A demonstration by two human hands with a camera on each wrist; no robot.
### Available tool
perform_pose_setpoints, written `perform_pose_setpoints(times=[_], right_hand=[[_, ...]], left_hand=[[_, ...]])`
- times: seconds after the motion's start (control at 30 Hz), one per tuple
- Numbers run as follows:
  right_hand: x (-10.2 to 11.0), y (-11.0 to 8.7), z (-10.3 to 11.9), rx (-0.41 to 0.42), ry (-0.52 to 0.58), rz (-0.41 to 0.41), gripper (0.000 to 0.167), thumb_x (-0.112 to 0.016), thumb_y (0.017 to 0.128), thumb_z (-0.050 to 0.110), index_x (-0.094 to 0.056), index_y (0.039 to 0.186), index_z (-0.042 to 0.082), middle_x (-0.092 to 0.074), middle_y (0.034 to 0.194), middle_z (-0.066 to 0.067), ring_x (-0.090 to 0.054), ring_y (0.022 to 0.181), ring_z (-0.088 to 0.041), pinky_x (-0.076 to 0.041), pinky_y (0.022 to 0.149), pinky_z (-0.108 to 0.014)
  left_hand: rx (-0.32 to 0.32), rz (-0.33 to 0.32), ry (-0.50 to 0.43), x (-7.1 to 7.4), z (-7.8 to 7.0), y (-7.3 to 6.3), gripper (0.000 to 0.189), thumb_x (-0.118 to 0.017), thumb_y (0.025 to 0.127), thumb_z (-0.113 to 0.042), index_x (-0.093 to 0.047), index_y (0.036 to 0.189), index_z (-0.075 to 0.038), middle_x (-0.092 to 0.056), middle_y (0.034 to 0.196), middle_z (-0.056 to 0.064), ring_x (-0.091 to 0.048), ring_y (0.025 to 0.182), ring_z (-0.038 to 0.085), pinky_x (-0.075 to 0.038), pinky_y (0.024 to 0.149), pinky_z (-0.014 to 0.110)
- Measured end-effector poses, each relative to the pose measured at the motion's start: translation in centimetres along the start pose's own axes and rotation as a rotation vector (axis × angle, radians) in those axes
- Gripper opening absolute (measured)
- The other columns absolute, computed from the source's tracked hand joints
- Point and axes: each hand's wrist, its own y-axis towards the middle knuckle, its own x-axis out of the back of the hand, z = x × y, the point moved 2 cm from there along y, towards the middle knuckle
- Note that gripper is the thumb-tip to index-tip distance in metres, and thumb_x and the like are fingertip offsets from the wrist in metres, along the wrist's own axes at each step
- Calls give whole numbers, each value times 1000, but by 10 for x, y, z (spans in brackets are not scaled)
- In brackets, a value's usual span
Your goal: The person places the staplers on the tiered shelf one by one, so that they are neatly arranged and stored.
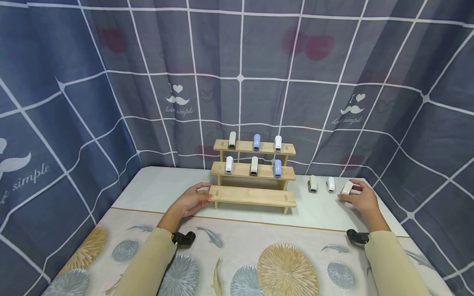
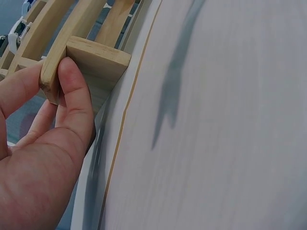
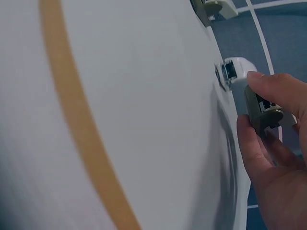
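My left hand (image 1: 192, 200) pinches the left end of the lowest board of a three-step wooden display stand (image 1: 252, 195). In the left wrist view, thumb and fingers lie on opposite faces of the board end (image 2: 53, 72). Over at the right, my right hand (image 1: 363, 200) grips a small beige stapler (image 1: 347, 188) between thumb and fingers; its dark underside (image 3: 264, 112) faces the right wrist camera. Just left of that hand stands a white mini stapler (image 1: 330, 184), and beyond it another beige stapler (image 1: 312, 184).
White, beige and blue mini staplers stand in rows on the middle board (image 1: 242, 169) and top board (image 1: 244, 144). A patterned cloth (image 1: 207, 263) covers the near side of the white table (image 1: 155, 189). Dark checked curtains (image 1: 259, 102) hang behind and at both sides.
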Motion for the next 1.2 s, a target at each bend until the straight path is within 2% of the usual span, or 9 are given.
perform_pose_setpoints(times=[0.13,0.23,0.33,0.4,0.63,0.8,0.97,1.07,1.2], right_hand=[[-1,-7,6,32,13,11,93,-89,79,23,-39,155,2,-48,146,-35,-57,123,-46,-47,72,-19],[-1,-16,14,88,52,27,91,-88,80,21,-39,154,0,-49,144,-36,-69,100,-20,-48,67,-11],[-1,-25,20,141,119,41,89,-88,81,16,-40,153,-2,-51,143,-36,-59,83,10,-50,66,-8],[-2,-30,24,169,150,50,87,-87,82,15,-41,153,-3,-51,143,-36,-54,80,19,-50,67,-8],[-6,-48,35,183,165,81,89,-88,82,21,-41,155,2,-51,145,-31,-56,83,18,-51,70,-10],[-12,-59,39,211,229,119,91,-89,80,24,-41,155,4,-52,142,-26,-61,88,13,-55,72,-14],[-21,-69,45,238,290,146,88,-89,80,22,-42,153,3,-59,126,-1,-66,92,7,-59,74,-18],[-27,-76,49,246,318,162,87,-89,80,19,-43,151,1,-57,116,14,-66,92,6,-60,74,-19],[-33,-87,56,248,340,175,86,-89,80,17,-44,151,1,-59,118,11,-66,92,5,-60,75,-19]], left_hand=[[-4,2,-2,-1,0,-2,63,-60,98,7,-34,155,0,-60,109,8,-69,92,12,-61,82,23],[-4,4,-11,-1,-1,-2,62,-59,98,8,-34,154,0,-61,109,7,-69,92,12,-61,81,23],[-5,7,-12,-2,-1,-1,62,-59,98,8,-35,154,0,-62,109,7,-69,92,12,-61,81,23],[-7,6,-12,-2,-1,-1,62,-60,98,8,-35,154,0,-63,108,7,-69,92,12,-61,81,23],[-7,1,-9,-1,0,-1,64,-61,97,8,-34,154,1,-61,107,7,-69,91,12,-61,80,22],[-15,9,-12,-1,1,-1,64,-60,97,9,-33,154,2,-63,106,6,-69,91,12,-61,80,23],[-20,11,-10,-1,1,-1,64,-59,97,10,-32,155,3,-63,104,4,-69,90,12,-61,81,23],[-24,13,-13,-1,1,-1,64,-59,97,10,-32,154,3,-64,103,4,-69,90,12,-61,80,23],[-24,10,-14,-2,1,0,64,-59,96,10,-32,154,3,-66,102,4,-69,89,12,-61,79,22]])
